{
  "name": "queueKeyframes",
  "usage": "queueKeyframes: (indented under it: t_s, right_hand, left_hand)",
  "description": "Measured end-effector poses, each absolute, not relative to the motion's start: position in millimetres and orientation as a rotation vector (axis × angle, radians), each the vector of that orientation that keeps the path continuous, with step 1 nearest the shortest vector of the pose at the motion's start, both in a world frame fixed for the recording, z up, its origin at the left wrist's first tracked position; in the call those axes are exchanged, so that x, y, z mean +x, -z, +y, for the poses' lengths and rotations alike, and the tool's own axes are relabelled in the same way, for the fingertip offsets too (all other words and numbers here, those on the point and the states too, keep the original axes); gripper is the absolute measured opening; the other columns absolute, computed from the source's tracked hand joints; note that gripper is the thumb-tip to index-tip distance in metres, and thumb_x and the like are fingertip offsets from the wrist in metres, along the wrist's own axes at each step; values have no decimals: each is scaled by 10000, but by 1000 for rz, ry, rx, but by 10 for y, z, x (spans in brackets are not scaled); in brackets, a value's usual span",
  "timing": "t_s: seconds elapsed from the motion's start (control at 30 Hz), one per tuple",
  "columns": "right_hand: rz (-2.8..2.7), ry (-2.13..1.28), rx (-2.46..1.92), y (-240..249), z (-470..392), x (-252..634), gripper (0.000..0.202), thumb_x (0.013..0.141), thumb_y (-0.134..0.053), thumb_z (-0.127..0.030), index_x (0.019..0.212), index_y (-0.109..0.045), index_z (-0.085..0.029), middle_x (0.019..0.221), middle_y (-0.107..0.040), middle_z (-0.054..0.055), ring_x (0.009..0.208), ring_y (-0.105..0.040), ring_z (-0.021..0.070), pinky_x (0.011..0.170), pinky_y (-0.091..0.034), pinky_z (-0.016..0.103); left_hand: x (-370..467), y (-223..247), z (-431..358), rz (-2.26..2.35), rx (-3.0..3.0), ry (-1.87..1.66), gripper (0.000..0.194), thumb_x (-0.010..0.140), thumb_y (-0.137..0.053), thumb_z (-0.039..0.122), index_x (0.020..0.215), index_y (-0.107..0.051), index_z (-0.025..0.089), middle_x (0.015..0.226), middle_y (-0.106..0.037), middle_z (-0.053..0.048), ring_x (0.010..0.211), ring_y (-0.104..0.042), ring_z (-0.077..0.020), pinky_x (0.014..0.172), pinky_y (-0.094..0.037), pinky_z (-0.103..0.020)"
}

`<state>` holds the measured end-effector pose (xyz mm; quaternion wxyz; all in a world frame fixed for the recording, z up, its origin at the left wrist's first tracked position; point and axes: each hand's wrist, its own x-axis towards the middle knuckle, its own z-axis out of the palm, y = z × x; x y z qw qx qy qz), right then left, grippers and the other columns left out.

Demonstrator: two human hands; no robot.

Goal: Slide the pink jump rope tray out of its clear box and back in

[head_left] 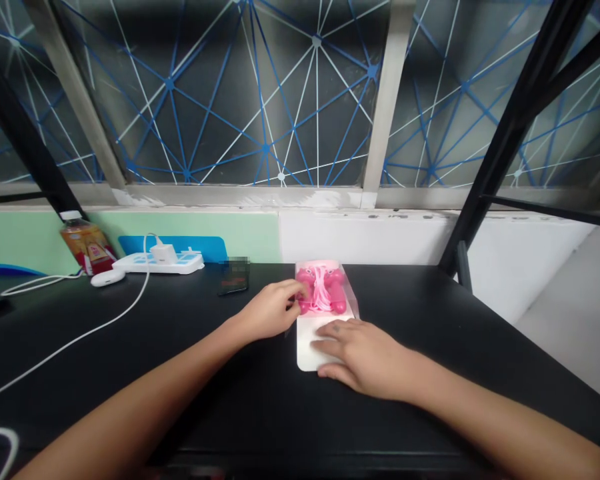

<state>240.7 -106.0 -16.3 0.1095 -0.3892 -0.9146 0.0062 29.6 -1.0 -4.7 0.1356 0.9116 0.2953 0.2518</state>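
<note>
A clear package (351,298) lies on the black table near the middle, with pink handles and a bundled pink cord (322,290) inside. Its white flap (307,347) extends toward me. At the package's left edge is my left hand (273,309), its fingers bent and slightly apart, with nothing visible held in them. My right hand (363,353) rests palm down over the right part of the white flap, fingers spread.
A dark phone-like object (235,277) lies left of the package. Farther left are a white power strip (173,265) with a plugged-in charger, a white case (108,278), a drink bottle (87,245) and a long white cable (87,331). Black metal posts stand at both sides.
</note>
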Motion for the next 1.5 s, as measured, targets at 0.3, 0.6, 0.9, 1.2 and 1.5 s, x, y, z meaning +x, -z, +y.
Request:
queueKeyframes:
  t_s: [0.3,0.6,0.9,1.2,1.5]
  right_hand:
    - [-2369,40,-1231,-11,-974,2658,327,921,-524,-286,1238,-581,-228,1212,-619,97,1135,-554,260,986,-449,473]
    - [-2173,-13,-1483,139,-831,2773,472,940,-489,-429,1374,-460,-247,1304,-480,125,1135,-561,272,940,-485,452]
    - [-2091,-279,-1360,210,-682,2874,208,881,-583,-286,1054,-672,-213,791,-622,20,641,-576,155,638,-473,303]
    - [-2187,-705,-1256,151,-709,2955,361,895,-526,-224,1255,-534,-200,787,-672,4,679,-632,154,635,-496,275]
    - [-2237,140,-1249,256,-664,2908,143,875,-601,-256,1007,-615,-204,1066,-580,94,955,-609,235,811,-530,382]
  left_hand:
    - [136,-59,10,793,2586,-642,154,913,-459,209,950,-609,212,1161,-634,-42,1022,-598,-193,880,-461,-314]
    - [106,-75,-93,791,2687,-528,376,835,-659,375,1172,-561,239,1312,-559,-67,1154,-556,-253,974,-430,-356]
    - [173,57,-54,963,2609,-691,299,831,-632,359,1116,-624,269,1221,-545,-48,909,-619,-188,794,-498,-308]
    - [45,-38,15,854,2239,-277,446,816,-549,235,1259,-495,236,780,-636,25,642,-623,-144,591,-461,-243]
    - [184,88,-53,961,2650,-567,211,876,-546,269,1061,-641,233,709,-600,23,637,-571,-140,612,-416,-249]
